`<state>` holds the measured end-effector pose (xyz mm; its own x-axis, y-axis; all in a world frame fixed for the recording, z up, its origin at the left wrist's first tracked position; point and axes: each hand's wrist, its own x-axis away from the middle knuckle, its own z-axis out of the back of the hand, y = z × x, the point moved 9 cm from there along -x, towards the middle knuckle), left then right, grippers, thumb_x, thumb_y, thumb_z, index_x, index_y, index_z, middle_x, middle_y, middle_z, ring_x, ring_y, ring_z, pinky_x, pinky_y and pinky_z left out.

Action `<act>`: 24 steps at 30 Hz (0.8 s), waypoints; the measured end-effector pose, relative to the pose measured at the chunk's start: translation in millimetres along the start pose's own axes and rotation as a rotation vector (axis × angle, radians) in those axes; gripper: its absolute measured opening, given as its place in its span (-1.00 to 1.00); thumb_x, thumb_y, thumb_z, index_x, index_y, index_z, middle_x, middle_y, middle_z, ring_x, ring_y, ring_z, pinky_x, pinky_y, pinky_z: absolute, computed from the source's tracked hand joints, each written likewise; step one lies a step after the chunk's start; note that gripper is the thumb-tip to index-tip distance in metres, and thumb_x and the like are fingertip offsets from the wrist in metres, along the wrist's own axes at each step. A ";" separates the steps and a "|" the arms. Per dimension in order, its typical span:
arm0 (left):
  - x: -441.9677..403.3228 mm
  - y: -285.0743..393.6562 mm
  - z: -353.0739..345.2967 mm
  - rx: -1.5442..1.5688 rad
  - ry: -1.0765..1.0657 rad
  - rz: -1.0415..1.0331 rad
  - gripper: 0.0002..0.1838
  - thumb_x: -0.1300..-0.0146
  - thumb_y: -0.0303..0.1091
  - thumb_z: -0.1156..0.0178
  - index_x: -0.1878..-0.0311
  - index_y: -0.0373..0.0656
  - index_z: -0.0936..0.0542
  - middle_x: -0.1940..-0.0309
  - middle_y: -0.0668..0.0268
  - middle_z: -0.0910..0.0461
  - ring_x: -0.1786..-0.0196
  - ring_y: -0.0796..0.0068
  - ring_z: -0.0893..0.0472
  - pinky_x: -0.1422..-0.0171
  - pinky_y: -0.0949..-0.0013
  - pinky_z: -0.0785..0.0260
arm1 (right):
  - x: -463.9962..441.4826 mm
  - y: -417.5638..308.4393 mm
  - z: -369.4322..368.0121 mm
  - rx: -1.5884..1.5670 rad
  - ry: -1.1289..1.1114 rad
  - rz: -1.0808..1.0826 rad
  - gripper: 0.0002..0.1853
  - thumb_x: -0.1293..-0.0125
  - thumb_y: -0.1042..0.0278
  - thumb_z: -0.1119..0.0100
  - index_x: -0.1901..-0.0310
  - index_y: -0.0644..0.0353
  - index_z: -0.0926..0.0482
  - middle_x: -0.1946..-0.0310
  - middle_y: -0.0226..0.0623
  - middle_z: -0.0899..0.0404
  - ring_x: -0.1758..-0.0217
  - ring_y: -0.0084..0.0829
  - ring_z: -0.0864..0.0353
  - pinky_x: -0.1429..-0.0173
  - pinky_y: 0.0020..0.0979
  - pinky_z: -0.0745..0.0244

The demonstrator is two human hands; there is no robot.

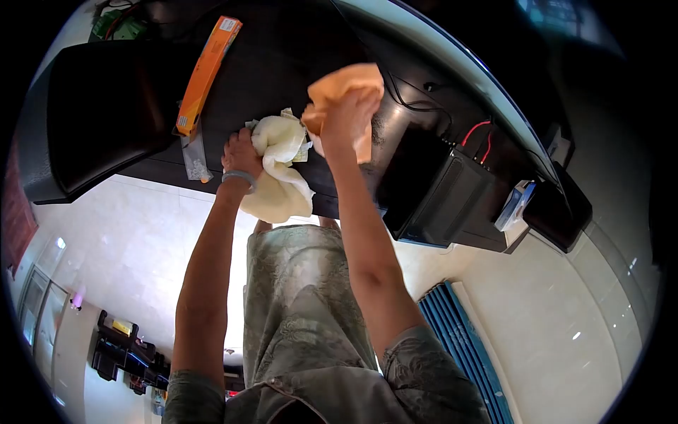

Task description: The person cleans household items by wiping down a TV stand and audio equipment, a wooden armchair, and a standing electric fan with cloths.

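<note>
Garment: we see a loose grey-green garment (307,311) with a faint, mottled leafy pattern, paler down the front.
Left sleeve (194,396): we find it short, ending above the elbow.
Right sleeve (434,374): we note the same short cut, with darker curling motifs.
Left wrist: we make out a pale greyish bangle (240,178).
Right hand (349,116): we see it bare.

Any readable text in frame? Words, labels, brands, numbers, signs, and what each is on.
None that I can read.
Orange box: white label at its far end; print too small and blurred.
Blue-and-white pack: any print too small to read.
Black device: no legible marking.
</note>
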<state>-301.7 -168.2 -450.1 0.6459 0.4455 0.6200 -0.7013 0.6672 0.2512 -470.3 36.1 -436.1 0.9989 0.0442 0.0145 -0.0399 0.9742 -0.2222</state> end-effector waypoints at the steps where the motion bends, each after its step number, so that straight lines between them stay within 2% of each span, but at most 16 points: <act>1: 0.0 -0.1 -0.8 0.000 -0.001 0.002 -0.28 0.05 -0.09 -0.50 -0.16 -0.06 -0.39 -0.14 0.08 -0.44 -0.29 -0.09 -0.41 -0.29 -0.17 -0.36 | 20.7 15.3 0.0 0.010 -0.011 -0.046 -0.53 -0.31 0.51 0.01 -0.26 0.40 -0.32 -0.45 0.31 -0.04 -0.52 0.28 -0.02 -0.57 0.02 -0.04; 3: -4.1 -1.3 -2.0 -0.030 -0.015 -0.003 -0.28 0.05 -0.09 -0.50 -0.16 -0.06 -0.38 -0.15 0.08 -0.43 -0.29 -0.09 -0.41 -0.29 -0.17 -0.36 | 51.3 38.5 10.9 -0.045 -0.133 -0.171 -0.47 -0.30 0.53 0.01 -0.31 0.45 -0.24 -0.47 0.32 0.02 -0.54 0.30 0.03 -0.58 0.02 -0.02; 4: -5.5 -1.9 -0.8 -0.031 -0.012 -0.003 -0.28 0.05 -0.09 -0.50 -0.16 -0.06 -0.38 -0.15 0.08 -0.43 -0.29 -0.09 -0.41 -0.29 -0.17 -0.36 | 59.1 42.9 21.5 0.049 -0.051 -0.117 -0.44 -0.21 0.48 -0.23 -0.24 0.35 -0.29 -0.44 0.32 -0.04 -0.47 0.33 -0.12 -0.45 0.07 -0.27; 5: -5.8 -3.6 -2.9 -0.032 -0.030 0.012 -0.28 0.04 -0.09 -0.50 -0.17 -0.06 -0.38 -0.15 0.08 -0.43 -0.30 -0.10 -0.41 -0.30 -0.17 -0.35 | 56.7 48.5 21.6 0.050 -0.051 -0.117 -0.44 -0.21 0.48 -0.23 -0.24 0.35 -0.29 -0.44 0.32 -0.04 -0.47 0.33 -0.12 -0.45 0.07 -0.27; 7: -5.7 -4.2 -8.1 -0.034 -0.052 0.024 -0.27 0.04 -0.08 -0.50 -0.17 -0.05 -0.38 -0.15 0.08 -0.43 -0.30 -0.11 -0.40 -0.30 -0.18 -0.35 | 48.1 58.0 22.9 0.049 -0.020 -0.080 -0.40 -0.19 0.46 -0.28 -0.24 0.34 -0.27 -0.43 0.36 -0.03 -0.46 0.37 -0.12 -0.45 0.08 -0.25; 8: -6.3 -3.6 -8.9 -0.016 -0.037 -0.003 -0.27 0.04 -0.08 -0.50 -0.18 -0.05 -0.37 -0.16 0.08 -0.43 -0.30 -0.11 -0.40 -0.30 -0.19 -0.35 | 36.0 58.1 30.4 -0.005 -0.006 -0.082 -0.47 -0.26 0.47 -0.19 -0.24 0.33 -0.28 -0.39 0.43 -0.05 -0.44 0.40 -0.12 -0.45 0.08 -0.25; 11: -4.8 -2.3 -1.8 -0.007 -0.013 -0.011 -0.26 0.03 -0.09 -0.49 -0.19 -0.05 -0.36 -0.17 0.08 -0.42 -0.31 -0.13 -0.39 -0.31 -0.21 -0.33 | -2.9 58.7 29.8 0.046 0.090 -0.107 -0.52 -0.33 0.45 -0.14 -0.24 0.33 -0.28 -0.35 0.47 -0.08 -0.43 0.42 -0.12 -0.45 0.10 -0.24; 12: -2.5 -0.7 -0.9 -0.010 -0.014 0.000 -0.26 0.02 -0.09 -0.49 -0.20 -0.05 -0.36 -0.18 0.08 -0.42 -0.31 -0.13 -0.38 -0.31 -0.22 -0.32 | -14.7 56.7 30.0 0.043 0.086 -0.104 -0.52 -0.33 0.45 -0.14 -0.24 0.33 -0.28 -0.35 0.47 -0.08 -0.43 0.42 -0.12 -0.45 0.10 -0.24; 14: -1.4 1.1 0.0 0.001 -0.029 0.011 -0.26 0.02 -0.10 -0.49 -0.20 -0.05 -0.35 -0.18 0.08 -0.41 -0.32 -0.12 -0.38 -0.32 -0.22 -0.31 | -32.8 61.4 15.2 0.048 -0.067 -0.188 -0.52 -0.34 0.42 -0.12 -0.24 0.37 -0.27 -0.32 0.51 -0.10 -0.43 0.42 -0.11 -0.45 0.12 -0.21; 18: -3.1 -1.7 -2.3 -0.021 -0.040 0.042 -0.27 0.02 -0.12 -0.49 -0.20 -0.04 -0.36 -0.20 0.09 -0.41 -0.34 -0.08 -0.37 -0.34 -0.19 -0.29 | -41.7 58.3 9.2 0.089 -0.067 -0.224 -0.45 -0.28 0.41 -0.19 -0.24 0.41 -0.26 -0.30 0.51 -0.14 -0.44 0.38 -0.10 -0.50 0.09 -0.10; 20: -4.6 -3.3 -3.7 -0.013 -0.041 0.042 -0.27 0.02 -0.11 -0.49 -0.20 -0.04 -0.36 -0.20 0.09 -0.41 -0.34 -0.06 -0.37 -0.35 -0.18 -0.29 | -45.0 50.7 10.7 0.208 -0.062 -0.180 -0.42 -0.25 0.39 -0.21 -0.25 0.43 -0.27 -0.29 0.50 -0.17 -0.45 0.32 -0.10 -0.54 0.05 0.00; 23: -3.3 -1.4 -5.0 -0.015 -0.041 0.029 -0.28 0.02 -0.10 -0.49 -0.20 -0.04 -0.37 -0.19 0.10 -0.41 -0.34 -0.05 -0.38 -0.35 -0.17 -0.29 | -70.0 42.9 8.6 0.092 -0.078 -0.220 -0.40 -0.23 0.35 -0.24 -0.27 0.39 -0.29 -0.30 0.45 -0.19 -0.45 0.29 -0.11 -0.55 0.02 0.05; 24: -2.5 0.1 -2.3 -0.023 -0.038 0.020 -0.28 0.01 -0.10 -0.48 -0.19 -0.04 -0.37 -0.19 0.11 -0.42 -0.33 -0.05 -0.38 -0.35 -0.16 -0.30 | -81.0 31.5 13.4 0.112 -0.061 -0.205 -0.40 -0.24 0.32 -0.24 -0.26 0.38 -0.30 -0.30 0.37 -0.24 -0.45 0.27 -0.13 -0.53 0.01 -0.01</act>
<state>-302.6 -167.9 -453.3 0.6198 0.4362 0.6523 -0.7065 0.6721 0.2218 -552.8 66.2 -431.2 0.9833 -0.1466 0.1077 0.1574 0.9825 -0.0995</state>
